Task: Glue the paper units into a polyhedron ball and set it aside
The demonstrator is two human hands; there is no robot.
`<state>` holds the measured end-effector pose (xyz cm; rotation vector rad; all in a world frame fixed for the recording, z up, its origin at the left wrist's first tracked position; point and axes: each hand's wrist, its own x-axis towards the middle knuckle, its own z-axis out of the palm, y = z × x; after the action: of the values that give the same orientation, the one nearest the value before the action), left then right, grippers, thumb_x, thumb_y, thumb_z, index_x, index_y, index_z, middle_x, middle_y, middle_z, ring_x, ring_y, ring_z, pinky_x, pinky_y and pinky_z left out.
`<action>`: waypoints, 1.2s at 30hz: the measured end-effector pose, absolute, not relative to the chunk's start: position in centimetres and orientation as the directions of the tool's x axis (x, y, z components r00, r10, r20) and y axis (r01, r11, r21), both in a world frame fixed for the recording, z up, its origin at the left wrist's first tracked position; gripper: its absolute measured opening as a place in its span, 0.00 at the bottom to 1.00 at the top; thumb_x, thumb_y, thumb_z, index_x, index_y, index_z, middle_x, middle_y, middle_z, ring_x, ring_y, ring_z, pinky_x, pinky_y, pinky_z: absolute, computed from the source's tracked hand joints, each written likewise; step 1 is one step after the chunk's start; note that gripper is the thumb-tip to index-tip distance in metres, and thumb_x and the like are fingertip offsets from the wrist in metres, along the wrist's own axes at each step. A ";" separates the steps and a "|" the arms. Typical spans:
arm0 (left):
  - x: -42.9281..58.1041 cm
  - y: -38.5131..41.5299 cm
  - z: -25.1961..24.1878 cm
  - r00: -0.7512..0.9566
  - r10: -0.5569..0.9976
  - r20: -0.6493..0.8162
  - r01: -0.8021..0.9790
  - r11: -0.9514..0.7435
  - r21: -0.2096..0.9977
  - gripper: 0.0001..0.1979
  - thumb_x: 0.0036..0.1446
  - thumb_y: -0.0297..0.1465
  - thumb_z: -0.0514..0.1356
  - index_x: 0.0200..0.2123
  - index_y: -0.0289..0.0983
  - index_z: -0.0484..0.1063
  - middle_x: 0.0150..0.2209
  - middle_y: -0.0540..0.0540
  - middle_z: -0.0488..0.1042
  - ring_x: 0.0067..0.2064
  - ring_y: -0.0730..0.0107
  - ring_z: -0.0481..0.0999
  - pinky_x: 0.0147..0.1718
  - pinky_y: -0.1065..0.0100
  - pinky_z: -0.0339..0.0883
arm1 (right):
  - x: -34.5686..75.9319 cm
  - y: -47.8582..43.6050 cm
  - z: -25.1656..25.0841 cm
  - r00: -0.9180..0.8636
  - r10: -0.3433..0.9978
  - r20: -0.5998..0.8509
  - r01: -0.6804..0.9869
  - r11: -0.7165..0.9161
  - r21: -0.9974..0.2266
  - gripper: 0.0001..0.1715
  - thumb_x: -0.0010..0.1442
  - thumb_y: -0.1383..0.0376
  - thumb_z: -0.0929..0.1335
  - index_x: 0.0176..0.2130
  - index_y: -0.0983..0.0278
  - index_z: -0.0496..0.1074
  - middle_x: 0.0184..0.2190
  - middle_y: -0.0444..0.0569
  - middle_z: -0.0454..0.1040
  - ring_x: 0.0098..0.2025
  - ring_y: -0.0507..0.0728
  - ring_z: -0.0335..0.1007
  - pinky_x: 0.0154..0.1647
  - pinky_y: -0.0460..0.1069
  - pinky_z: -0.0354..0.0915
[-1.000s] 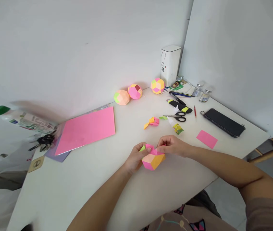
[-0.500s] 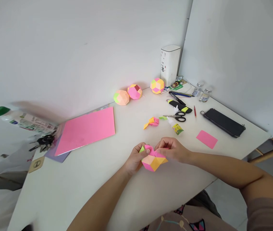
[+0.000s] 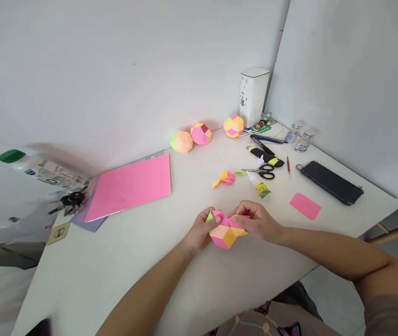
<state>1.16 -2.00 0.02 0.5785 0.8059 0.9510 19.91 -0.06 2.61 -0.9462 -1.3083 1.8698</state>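
Note:
Between my hands is a partly open paper ball [image 3: 224,237] made of pink, peach, orange and green folded pieces. My left hand [image 3: 199,232] grips its left side, thumb pressed on a pink flap. On the right side my right hand [image 3: 255,220] pinches a pink flap between thumb and fingers; a yellow-orange point juts out beneath it. Beyond the hands lie loose folded paper pieces [image 3: 224,179], orange and pink. A glue bottle [image 3: 260,186] rests beside scissors [image 3: 266,171] with black handles.
Three finished paper balls, including a peach one [image 3: 182,142], stand along the wall. A pink sheet [image 3: 132,186] lies left, near keys [image 3: 73,199] and a green-capped bottle [image 3: 45,170]. A black phone case [image 3: 330,182], pink card [image 3: 305,206] and box cutter [image 3: 266,156] lie right.
The view has shifted slightly, so everything on the table sits a little further right. Both hands keep their hold on the paper ball; the flap by my right thumb looks slightly more parted.

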 end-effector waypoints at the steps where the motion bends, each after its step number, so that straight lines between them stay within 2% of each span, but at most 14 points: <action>1: 1.2 -2.0 0.0 0.336 0.879 -0.339 -0.483 0.470 0.739 0.19 0.42 0.36 0.69 0.22 0.36 0.59 0.23 0.54 0.65 0.23 0.79 0.63 0.23 0.74 0.54 | 19.9 -0.1 2.6 -0.521 0.833 -0.188 -0.108 -0.283 -0.953 0.15 0.53 0.59 0.70 0.26 0.64 0.63 0.28 0.44 0.70 0.23 0.48 0.58 0.22 0.45 0.54; 16: 1.3 -2.1 0.3 0.312 0.886 -0.344 -0.486 0.460 0.743 0.19 0.42 0.36 0.69 0.22 0.36 0.59 0.23 0.55 0.65 0.23 0.79 0.63 0.23 0.74 0.54 | 19.8 -0.1 2.7 -0.493 0.846 -0.206 -0.100 -0.290 -0.952 0.17 0.52 0.58 0.71 0.25 0.64 0.61 0.26 0.43 0.69 0.23 0.48 0.56 0.22 0.45 0.53; 36: 1.2 -1.9 0.5 0.328 0.852 -0.409 -0.432 0.520 0.737 0.18 0.40 0.35 0.70 0.21 0.35 0.62 0.20 0.54 0.65 0.22 0.78 0.64 0.22 0.74 0.55 | 19.8 0.1 3.1 -0.532 0.819 -0.214 -0.027 -0.269 -0.963 0.15 0.51 0.59 0.71 0.25 0.64 0.63 0.30 0.46 0.72 0.27 0.50 0.62 0.25 0.47 0.58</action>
<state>1.19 -1.92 0.47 0.5626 0.8761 0.9007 19.84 0.12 3.13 -1.0024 -1.3889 1.8601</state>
